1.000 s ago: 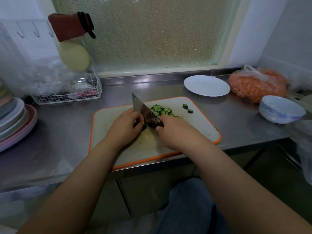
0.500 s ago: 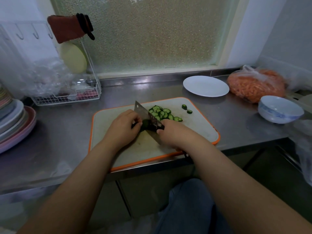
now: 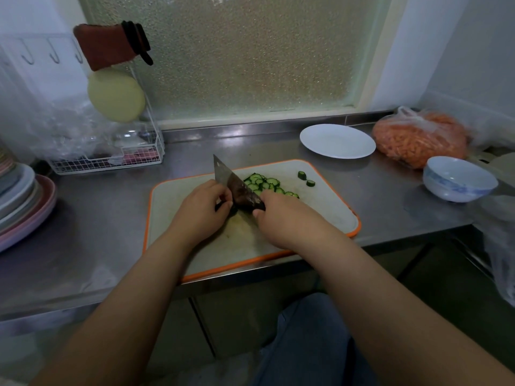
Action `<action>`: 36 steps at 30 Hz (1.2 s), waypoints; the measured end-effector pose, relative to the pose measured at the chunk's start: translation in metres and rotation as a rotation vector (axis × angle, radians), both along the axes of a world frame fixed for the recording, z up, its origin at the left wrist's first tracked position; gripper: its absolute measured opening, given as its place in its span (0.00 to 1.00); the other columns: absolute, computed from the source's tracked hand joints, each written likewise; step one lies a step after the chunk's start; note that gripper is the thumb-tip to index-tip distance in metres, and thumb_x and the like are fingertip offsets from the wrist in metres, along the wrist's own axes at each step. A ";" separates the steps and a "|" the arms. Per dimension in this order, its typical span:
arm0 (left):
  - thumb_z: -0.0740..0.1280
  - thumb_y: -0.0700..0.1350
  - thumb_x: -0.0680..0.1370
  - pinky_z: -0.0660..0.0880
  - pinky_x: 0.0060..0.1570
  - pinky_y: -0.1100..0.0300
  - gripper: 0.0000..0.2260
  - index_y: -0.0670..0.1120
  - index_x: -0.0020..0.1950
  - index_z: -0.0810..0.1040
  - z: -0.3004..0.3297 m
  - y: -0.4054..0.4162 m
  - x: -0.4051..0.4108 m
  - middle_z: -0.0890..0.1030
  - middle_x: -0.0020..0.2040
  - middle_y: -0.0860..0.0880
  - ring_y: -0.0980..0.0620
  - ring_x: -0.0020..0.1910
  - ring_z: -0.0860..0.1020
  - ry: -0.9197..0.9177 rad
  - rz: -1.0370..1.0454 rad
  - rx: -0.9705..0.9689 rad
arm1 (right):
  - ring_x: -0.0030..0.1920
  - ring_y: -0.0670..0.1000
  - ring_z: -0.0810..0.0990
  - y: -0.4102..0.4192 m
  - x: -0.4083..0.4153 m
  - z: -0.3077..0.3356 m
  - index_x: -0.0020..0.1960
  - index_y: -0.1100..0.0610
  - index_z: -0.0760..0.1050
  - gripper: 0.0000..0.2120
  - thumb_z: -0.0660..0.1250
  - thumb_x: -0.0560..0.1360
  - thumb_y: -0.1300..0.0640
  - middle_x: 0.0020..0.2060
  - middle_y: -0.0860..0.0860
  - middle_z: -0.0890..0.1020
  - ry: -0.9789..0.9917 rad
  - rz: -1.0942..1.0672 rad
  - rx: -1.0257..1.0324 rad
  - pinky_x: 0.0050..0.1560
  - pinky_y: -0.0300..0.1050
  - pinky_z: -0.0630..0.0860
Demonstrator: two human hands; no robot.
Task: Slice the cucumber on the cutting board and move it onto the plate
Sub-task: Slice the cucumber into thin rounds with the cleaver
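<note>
A white cutting board (image 3: 328, 207) with an orange rim lies on the steel counter. My left hand (image 3: 200, 210) curls over the dark uncut cucumber stub (image 3: 226, 208), which is mostly hidden. My right hand (image 3: 284, 218) grips the handle of a cleaver (image 3: 237, 185) whose blade stands right beside my left fingers. A pile of thin green cucumber slices (image 3: 267, 183) lies to the right of the blade, and two end pieces (image 3: 306, 179) sit apart further right. The white plate (image 3: 337, 141) lies behind the board at the right, with nothing on it.
A bag of orange carrot shreds (image 3: 420, 137) and a white bowl (image 3: 459, 178) sit at the right. Stacked plates (image 3: 22, 201) stand at the far left. A wire rack (image 3: 111, 157) with plastic wrap stands at the back left under the window.
The cleaver dropped into the cucumber half a second ago and has risen again, its tip higher. Both hands stay in place on the board.
</note>
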State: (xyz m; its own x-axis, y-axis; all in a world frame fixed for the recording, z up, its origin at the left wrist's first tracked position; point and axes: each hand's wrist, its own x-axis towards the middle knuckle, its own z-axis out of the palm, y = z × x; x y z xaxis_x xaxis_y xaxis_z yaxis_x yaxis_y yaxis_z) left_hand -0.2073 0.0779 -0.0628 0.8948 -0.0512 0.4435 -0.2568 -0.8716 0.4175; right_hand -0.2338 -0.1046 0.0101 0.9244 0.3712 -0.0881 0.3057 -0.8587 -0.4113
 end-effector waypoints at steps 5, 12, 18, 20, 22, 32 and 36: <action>0.67 0.42 0.74 0.62 0.39 0.60 0.03 0.49 0.42 0.75 0.001 -0.001 0.000 0.73 0.42 0.53 0.54 0.39 0.68 0.009 0.016 0.007 | 0.54 0.58 0.76 0.004 0.000 -0.002 0.61 0.55 0.69 0.12 0.58 0.80 0.53 0.55 0.56 0.77 0.017 -0.019 -0.003 0.46 0.47 0.71; 0.68 0.40 0.73 0.61 0.38 0.60 0.03 0.46 0.42 0.75 0.000 -0.001 0.000 0.72 0.41 0.53 0.52 0.40 0.69 -0.023 -0.005 0.044 | 0.57 0.58 0.75 0.011 0.004 -0.019 0.62 0.56 0.68 0.12 0.58 0.80 0.55 0.57 0.57 0.77 0.092 -0.031 -0.074 0.46 0.46 0.69; 0.67 0.43 0.74 0.63 0.40 0.61 0.03 0.48 0.43 0.74 -0.002 0.000 -0.003 0.72 0.41 0.52 0.54 0.40 0.68 -0.037 0.024 0.057 | 0.56 0.57 0.76 -0.002 0.022 -0.009 0.64 0.57 0.71 0.15 0.58 0.80 0.53 0.59 0.56 0.77 0.146 -0.053 -0.032 0.48 0.44 0.70; 0.67 0.43 0.74 0.63 0.40 0.61 0.02 0.48 0.43 0.75 -0.001 0.000 -0.003 0.72 0.42 0.52 0.54 0.40 0.68 -0.039 0.024 0.064 | 0.55 0.57 0.76 -0.002 0.020 -0.009 0.63 0.56 0.71 0.14 0.58 0.80 0.53 0.58 0.56 0.77 0.130 -0.052 -0.017 0.47 0.44 0.70; 0.67 0.43 0.74 0.63 0.40 0.60 0.02 0.48 0.43 0.75 -0.001 -0.001 -0.002 0.72 0.42 0.52 0.54 0.40 0.68 -0.034 0.034 0.075 | 0.53 0.56 0.76 0.000 0.016 -0.009 0.63 0.56 0.70 0.14 0.58 0.80 0.51 0.56 0.56 0.78 0.112 -0.025 -0.006 0.46 0.45 0.70; 0.68 0.41 0.73 0.62 0.40 0.60 0.05 0.49 0.41 0.73 -0.002 -0.002 -0.002 0.74 0.42 0.51 0.53 0.39 0.67 -0.035 0.020 0.037 | 0.54 0.57 0.76 0.000 0.003 0.002 0.60 0.55 0.71 0.12 0.58 0.80 0.51 0.54 0.56 0.78 0.040 0.002 0.015 0.45 0.45 0.67; 0.68 0.41 0.74 0.62 0.40 0.60 0.04 0.49 0.42 0.73 -0.002 -0.001 -0.002 0.72 0.41 0.52 0.53 0.40 0.67 -0.031 0.019 0.037 | 0.52 0.56 0.75 0.004 0.003 0.003 0.60 0.56 0.70 0.12 0.57 0.81 0.52 0.54 0.55 0.78 0.062 -0.002 0.015 0.44 0.44 0.67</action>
